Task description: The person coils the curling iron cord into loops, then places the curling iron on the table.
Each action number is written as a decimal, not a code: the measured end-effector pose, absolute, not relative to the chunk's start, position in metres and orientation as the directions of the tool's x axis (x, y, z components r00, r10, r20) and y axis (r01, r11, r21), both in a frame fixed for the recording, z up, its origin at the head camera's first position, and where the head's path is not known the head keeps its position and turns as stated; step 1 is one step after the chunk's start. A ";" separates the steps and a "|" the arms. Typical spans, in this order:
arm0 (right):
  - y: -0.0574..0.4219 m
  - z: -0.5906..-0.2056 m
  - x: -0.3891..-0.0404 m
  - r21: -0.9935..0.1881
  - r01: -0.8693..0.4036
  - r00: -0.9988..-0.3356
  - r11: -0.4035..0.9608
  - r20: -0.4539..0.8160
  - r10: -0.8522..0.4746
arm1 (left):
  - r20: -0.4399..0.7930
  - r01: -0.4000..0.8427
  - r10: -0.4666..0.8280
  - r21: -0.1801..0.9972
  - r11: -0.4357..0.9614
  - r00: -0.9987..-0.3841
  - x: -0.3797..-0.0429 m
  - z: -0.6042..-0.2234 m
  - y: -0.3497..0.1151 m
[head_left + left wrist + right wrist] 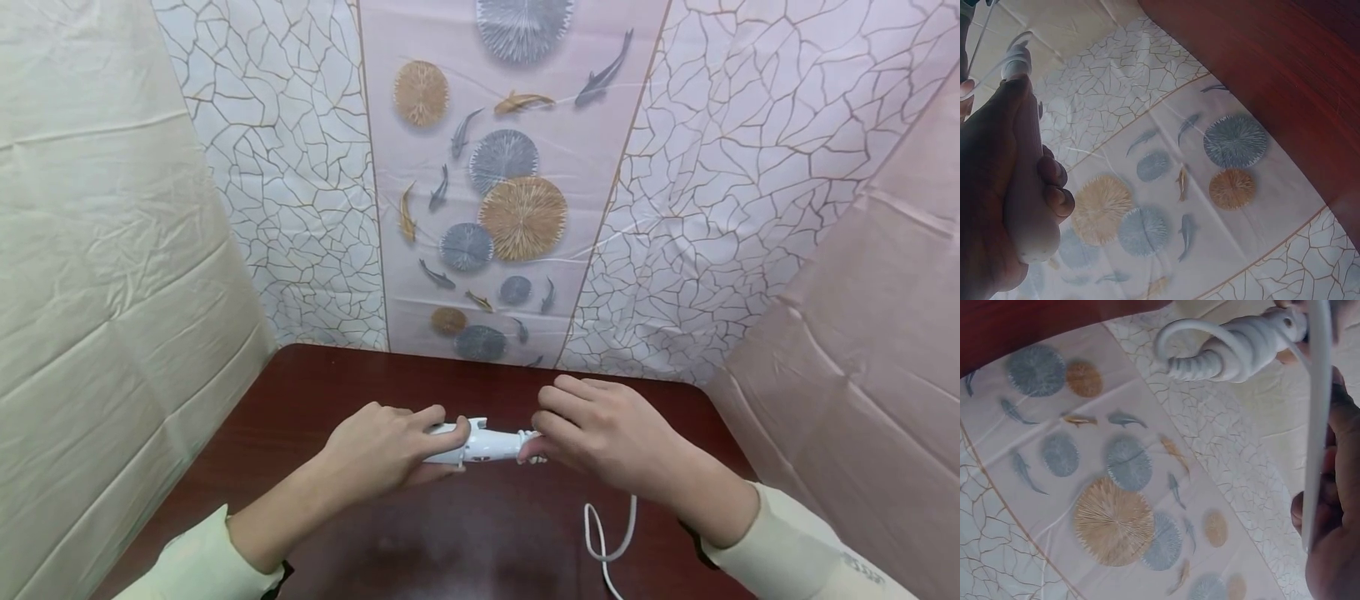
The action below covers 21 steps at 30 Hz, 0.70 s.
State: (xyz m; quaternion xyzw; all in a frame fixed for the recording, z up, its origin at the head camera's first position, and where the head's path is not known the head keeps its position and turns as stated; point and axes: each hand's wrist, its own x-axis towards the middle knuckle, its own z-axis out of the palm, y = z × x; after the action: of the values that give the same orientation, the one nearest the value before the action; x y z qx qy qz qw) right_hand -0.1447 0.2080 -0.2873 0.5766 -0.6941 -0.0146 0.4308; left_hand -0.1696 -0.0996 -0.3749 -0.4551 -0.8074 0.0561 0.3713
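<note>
A slim white corded appliance [480, 444] lies crosswise just above the dark red table [465, 542], held between both hands. My left hand [390, 450] grips its left end, fingers curled round the body [1025, 212]. My right hand [600, 437] pinches its right end, where a ribbed white cable sleeve [1235, 347] leaves the body. The white cord [611, 533] loops down onto the table below my right wrist, and it crosses the right wrist view as a pale band [1317, 425]. Much of the appliance is hidden by my fingers.
Cloth walls close in the table: cream on the left [105, 275], pink on the right [862, 333], and a crackle-and-fish print at the back [495, 208]. Both forearms wear pale long sleeves [202, 567].
</note>
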 end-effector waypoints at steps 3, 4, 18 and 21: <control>0.209 -0.287 -0.143 0.445 -0.830 -0.040 0.337 0.556 -0.830 | 0.547 0.693 0.776 -0.427 0.581 -0.314 -0.170 -0.374 -0.099; 0.208 -0.286 -0.142 0.429 -0.836 -0.065 0.341 0.541 -0.839 | 0.545 0.693 0.776 -0.426 0.582 -0.317 -0.170 -0.374 -0.099; 0.216 -0.287 -0.162 0.285 -0.889 -0.180 0.358 0.502 -0.846 | 0.535 0.701 0.794 -0.447 0.556 -0.289 -0.169 -0.376 -0.100; 0.220 -0.290 -0.170 0.266 -0.890 -0.193 0.370 0.515 -0.835 | 0.534 0.705 0.799 -0.452 0.547 -0.277 -0.169 -0.376 -0.100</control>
State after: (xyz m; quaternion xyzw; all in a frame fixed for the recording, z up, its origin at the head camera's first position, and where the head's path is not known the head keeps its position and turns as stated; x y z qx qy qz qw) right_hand -0.1704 0.2197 -0.2897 0.5595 -0.7710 0.0456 0.3007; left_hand -0.1689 -0.0999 -0.3760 -0.4719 -0.7965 0.0632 0.3727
